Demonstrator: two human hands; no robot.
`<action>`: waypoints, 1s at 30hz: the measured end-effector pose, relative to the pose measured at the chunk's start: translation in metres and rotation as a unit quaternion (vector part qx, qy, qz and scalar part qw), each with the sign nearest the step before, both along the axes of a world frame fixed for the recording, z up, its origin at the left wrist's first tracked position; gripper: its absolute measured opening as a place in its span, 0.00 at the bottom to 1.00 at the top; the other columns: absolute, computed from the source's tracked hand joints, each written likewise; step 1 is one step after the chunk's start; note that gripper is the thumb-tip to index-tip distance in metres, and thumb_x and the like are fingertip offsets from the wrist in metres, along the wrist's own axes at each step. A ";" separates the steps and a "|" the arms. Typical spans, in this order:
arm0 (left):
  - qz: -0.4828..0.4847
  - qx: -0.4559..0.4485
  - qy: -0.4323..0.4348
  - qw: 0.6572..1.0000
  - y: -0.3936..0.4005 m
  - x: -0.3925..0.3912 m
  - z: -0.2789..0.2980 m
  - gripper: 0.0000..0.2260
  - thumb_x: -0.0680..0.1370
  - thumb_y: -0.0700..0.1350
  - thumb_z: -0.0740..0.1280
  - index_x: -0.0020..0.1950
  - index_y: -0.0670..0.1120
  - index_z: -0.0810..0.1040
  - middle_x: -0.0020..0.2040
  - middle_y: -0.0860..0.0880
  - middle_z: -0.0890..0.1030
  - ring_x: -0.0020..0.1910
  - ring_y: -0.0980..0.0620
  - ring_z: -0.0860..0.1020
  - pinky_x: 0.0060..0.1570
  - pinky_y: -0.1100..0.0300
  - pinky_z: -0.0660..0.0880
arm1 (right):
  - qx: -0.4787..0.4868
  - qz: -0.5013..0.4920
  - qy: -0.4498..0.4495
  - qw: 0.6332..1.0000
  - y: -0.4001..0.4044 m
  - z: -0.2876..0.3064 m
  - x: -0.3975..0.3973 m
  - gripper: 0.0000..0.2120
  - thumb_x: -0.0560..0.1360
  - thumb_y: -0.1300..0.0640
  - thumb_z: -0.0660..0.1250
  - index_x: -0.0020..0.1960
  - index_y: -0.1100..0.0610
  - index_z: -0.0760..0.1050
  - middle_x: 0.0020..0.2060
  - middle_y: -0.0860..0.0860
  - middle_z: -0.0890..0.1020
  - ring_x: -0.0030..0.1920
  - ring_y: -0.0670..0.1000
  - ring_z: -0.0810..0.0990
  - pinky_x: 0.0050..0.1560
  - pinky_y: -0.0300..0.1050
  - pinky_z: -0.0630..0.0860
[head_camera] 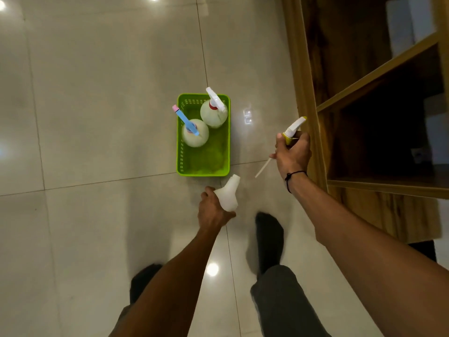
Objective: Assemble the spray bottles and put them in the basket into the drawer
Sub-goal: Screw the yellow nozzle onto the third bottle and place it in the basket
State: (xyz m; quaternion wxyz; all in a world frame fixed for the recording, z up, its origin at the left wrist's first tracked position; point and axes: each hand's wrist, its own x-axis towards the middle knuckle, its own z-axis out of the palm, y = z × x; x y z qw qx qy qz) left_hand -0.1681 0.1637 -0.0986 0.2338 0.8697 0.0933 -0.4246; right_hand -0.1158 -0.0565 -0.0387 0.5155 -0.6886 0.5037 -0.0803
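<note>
Left hand (pixel 213 210) fingers wrapped round open bottle (pixel 228 195), neck tilted up-right — right hand (pixel 292 152) clasping sprayer (pixel 292 130), tube (pixel 263 168) slanting down-left toward that neck, still apart.

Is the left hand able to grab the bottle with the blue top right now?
Probably not yet. The left hand is already full with the empty bottle. The bottle with the blue top stands uncovered in the green basket, so nothing else seems to block it.
</note>
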 end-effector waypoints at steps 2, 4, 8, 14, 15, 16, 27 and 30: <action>0.002 -0.024 -0.014 1.000 0.003 -0.003 0.023 0.44 0.60 0.49 0.86 0.70 0.45 0.67 0.65 0.45 0.75 0.61 0.40 0.80 0.52 0.47 0.80 | 0.001 0.006 -0.014 1.000 -0.003 0.021 -0.001 0.12 0.81 0.56 0.69 0.60 0.55 0.68 0.54 0.64 0.82 0.41 0.53 0.83 0.32 0.36 0.82; 0.000 -0.034 -0.020 0.999 0.003 -0.004 0.049 0.44 0.59 0.49 0.86 0.69 0.46 0.67 0.65 0.47 0.75 0.60 0.41 0.80 0.48 0.50 0.77 | 0.001 0.007 -0.022 1.000 -0.002 0.045 -0.001 0.12 0.82 0.54 0.68 0.60 0.53 0.66 0.54 0.64 0.82 0.42 0.53 0.83 0.32 0.39 0.83; -0.014 -0.036 -0.029 0.999 0.001 0.006 0.099 0.44 0.59 0.52 0.85 0.68 0.48 0.66 0.64 0.50 0.76 0.58 0.42 0.81 0.46 0.52 0.74 | 0.005 0.012 -0.026 1.000 0.002 0.088 0.004 0.16 0.83 0.53 0.67 0.66 0.57 0.67 0.54 0.63 0.82 0.44 0.55 0.85 0.35 0.41 0.86; -0.029 -0.057 -0.062 0.996 0.003 0.025 0.152 0.45 0.59 0.52 0.86 0.69 0.48 0.66 0.66 0.49 0.77 0.60 0.41 0.81 0.51 0.46 0.80 | 0.015 0.011 -0.053 0.998 0.009 0.140 0.025 0.13 0.83 0.54 0.66 0.62 0.52 0.64 0.54 0.61 0.82 0.44 0.50 0.83 0.35 0.37 0.84; -0.032 -0.059 -0.069 0.995 0.004 0.027 0.157 0.45 0.58 0.52 0.87 0.68 0.48 0.66 0.65 0.48 0.77 0.60 0.40 0.81 0.51 0.44 0.81 | 0.020 0.011 -0.056 0.998 0.011 0.147 0.028 0.13 0.83 0.54 0.66 0.62 0.52 0.64 0.52 0.59 0.82 0.43 0.49 0.83 0.36 0.38 0.84; -0.034 -0.058 -0.075 0.995 0.005 0.030 0.162 0.45 0.58 0.52 0.87 0.68 0.48 0.66 0.65 0.48 0.77 0.60 0.40 0.81 0.51 0.44 0.81 | 0.023 0.012 -0.058 0.998 0.014 0.152 0.030 0.12 0.83 0.54 0.66 0.62 0.51 0.64 0.50 0.57 0.82 0.42 0.48 0.83 0.36 0.38 0.84; -0.014 -0.097 -0.110 0.989 0.017 0.049 0.197 0.46 0.58 0.57 0.86 0.69 0.52 0.65 0.65 0.50 0.79 0.61 0.43 0.80 0.50 0.51 0.77 | 0.074 0.057 -0.011 0.996 0.048 0.168 0.026 0.13 0.81 0.56 0.69 0.62 0.59 0.72 0.50 0.58 0.84 0.50 0.58 0.85 0.56 0.61 0.84; -0.021 -0.109 -0.116 0.987 0.013 0.052 0.204 0.46 0.58 0.56 0.86 0.69 0.52 0.66 0.65 0.51 0.79 0.60 0.43 0.80 0.49 0.52 0.76 | 0.093 0.092 0.008 0.991 0.055 0.168 0.014 0.14 0.78 0.60 0.74 0.61 0.63 0.77 0.54 0.59 0.83 0.56 0.61 0.84 0.60 0.61 0.83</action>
